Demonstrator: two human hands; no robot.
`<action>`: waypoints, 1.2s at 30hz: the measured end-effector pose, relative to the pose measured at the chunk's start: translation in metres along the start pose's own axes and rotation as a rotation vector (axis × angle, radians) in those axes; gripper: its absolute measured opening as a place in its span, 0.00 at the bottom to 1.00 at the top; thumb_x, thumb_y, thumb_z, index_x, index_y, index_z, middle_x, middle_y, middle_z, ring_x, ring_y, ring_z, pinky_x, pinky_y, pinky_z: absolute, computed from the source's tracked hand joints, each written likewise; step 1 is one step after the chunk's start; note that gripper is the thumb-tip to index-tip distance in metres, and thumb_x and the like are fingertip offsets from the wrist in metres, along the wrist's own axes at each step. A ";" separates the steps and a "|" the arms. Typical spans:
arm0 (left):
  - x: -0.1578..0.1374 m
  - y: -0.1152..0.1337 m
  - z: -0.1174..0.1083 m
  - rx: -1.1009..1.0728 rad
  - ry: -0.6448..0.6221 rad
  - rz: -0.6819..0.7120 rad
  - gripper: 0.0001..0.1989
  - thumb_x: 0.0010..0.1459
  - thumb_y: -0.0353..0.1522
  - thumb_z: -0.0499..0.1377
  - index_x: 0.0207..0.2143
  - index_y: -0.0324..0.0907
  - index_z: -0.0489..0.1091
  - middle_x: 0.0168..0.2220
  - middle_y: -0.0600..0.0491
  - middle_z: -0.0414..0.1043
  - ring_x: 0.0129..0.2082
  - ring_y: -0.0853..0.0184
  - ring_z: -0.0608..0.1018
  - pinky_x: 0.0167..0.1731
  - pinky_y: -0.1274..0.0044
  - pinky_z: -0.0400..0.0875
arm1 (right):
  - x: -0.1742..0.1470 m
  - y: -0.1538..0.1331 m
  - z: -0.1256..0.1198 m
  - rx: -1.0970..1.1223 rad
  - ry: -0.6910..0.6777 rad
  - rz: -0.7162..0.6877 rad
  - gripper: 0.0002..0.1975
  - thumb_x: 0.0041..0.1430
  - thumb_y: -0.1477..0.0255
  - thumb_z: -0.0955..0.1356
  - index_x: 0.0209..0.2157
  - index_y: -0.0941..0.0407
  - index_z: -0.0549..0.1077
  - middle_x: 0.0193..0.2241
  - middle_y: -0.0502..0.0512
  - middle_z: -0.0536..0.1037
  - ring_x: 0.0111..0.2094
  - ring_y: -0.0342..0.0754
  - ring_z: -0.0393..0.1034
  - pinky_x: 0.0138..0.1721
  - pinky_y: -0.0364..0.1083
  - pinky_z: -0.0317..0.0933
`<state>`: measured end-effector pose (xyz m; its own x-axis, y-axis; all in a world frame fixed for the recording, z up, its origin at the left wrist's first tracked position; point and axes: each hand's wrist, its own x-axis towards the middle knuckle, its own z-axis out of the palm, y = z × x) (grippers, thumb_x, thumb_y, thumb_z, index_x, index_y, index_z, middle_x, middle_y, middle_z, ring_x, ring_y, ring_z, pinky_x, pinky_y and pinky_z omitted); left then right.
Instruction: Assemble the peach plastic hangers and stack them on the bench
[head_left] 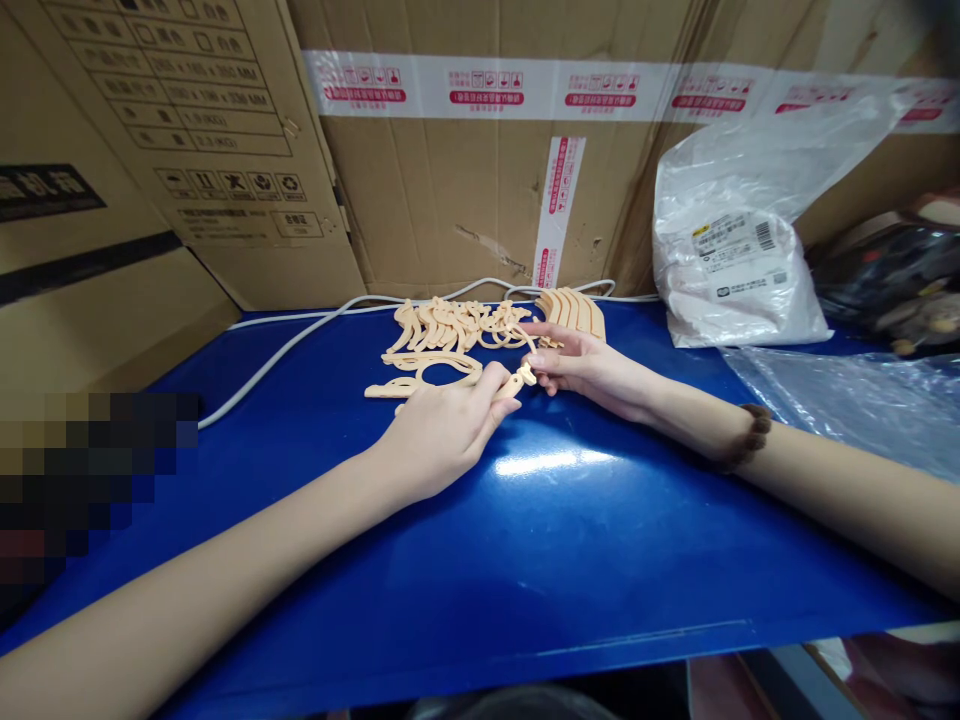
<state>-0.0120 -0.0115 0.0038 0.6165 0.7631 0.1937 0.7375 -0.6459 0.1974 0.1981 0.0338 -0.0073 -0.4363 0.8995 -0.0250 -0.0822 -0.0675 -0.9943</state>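
My left hand (439,435) is closed on a beige flat piece with a hole (513,386), which sticks out past the thumb and forefinger. A small knobbed beige part (528,375) sits at that piece's tip, close to the fingertips of my right hand (596,368). Those fingers pinch a thin curved beige strip (526,338) that stands up between them. Just beyond my left hand is a beige frame piece with a round opening (431,357); whether the hand touches it is hidden.
Behind the hands lie several loose curved beige pieces (439,325) and a row of curved slats (574,310). A white cable (300,350) runs along the back of the blue table (525,580). Cardboard boxes (450,200) wall the rear; a white plastic bag (739,260) stands right.
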 end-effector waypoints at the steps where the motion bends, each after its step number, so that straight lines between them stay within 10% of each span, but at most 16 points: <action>1: 0.000 0.000 0.000 0.022 0.001 0.001 0.14 0.69 0.38 0.40 0.38 0.41 0.59 0.30 0.53 0.74 0.25 0.66 0.75 0.25 0.77 0.61 | 0.000 0.000 0.000 -0.004 -0.003 -0.003 0.29 0.50 0.73 0.74 0.54 0.54 0.66 0.26 0.45 0.73 0.26 0.37 0.66 0.28 0.38 0.64; 27: 0.000 -0.001 0.008 0.284 -0.035 -0.012 0.17 0.69 0.40 0.40 0.43 0.41 0.63 0.33 0.51 0.76 0.29 0.58 0.78 0.25 0.73 0.59 | 0.003 -0.003 -0.002 -0.292 -0.005 -0.206 0.26 0.49 0.72 0.73 0.50 0.55 0.64 0.27 0.47 0.73 0.29 0.42 0.67 0.24 0.40 0.63; 36: -0.001 0.001 0.008 0.274 -0.039 -0.017 0.16 0.69 0.40 0.41 0.44 0.41 0.63 0.34 0.51 0.77 0.30 0.58 0.79 0.25 0.75 0.58 | 0.000 -0.005 0.002 -0.204 0.025 -0.076 0.28 0.48 0.74 0.74 0.51 0.57 0.65 0.26 0.48 0.74 0.28 0.40 0.67 0.25 0.40 0.62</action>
<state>-0.0093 -0.0126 -0.0036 0.6094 0.7776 0.1547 0.7918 -0.6070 -0.0677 0.1965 0.0337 -0.0021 -0.4132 0.9092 0.0509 0.0702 0.0875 -0.9937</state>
